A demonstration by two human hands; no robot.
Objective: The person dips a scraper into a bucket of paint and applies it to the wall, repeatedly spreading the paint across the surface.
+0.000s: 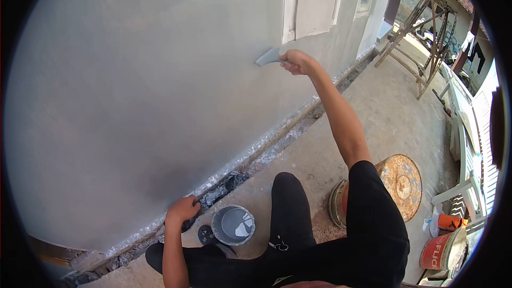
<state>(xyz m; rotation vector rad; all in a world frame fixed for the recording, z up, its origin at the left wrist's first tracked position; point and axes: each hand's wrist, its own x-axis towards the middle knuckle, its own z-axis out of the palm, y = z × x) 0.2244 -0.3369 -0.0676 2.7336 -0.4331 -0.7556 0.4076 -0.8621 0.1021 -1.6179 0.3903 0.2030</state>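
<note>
My right hand is stretched out to the wall, its fingers closed round the handle of a paintbrush. The brush is coated grey and its bristle end touches the grey wall, just below a white-framed window or panel. Low beside the foot of the wall, my left hand is curled against something dark that I cannot make out. Right of it stands a small bucket with grey paint inside and white patches of light on its surface.
A gutter with rubble runs along the wall's foot. Close to my right side is a rusty drum. A red-labelled paint pail stands at lower right. A metal trestle stands further off on the concrete floor.
</note>
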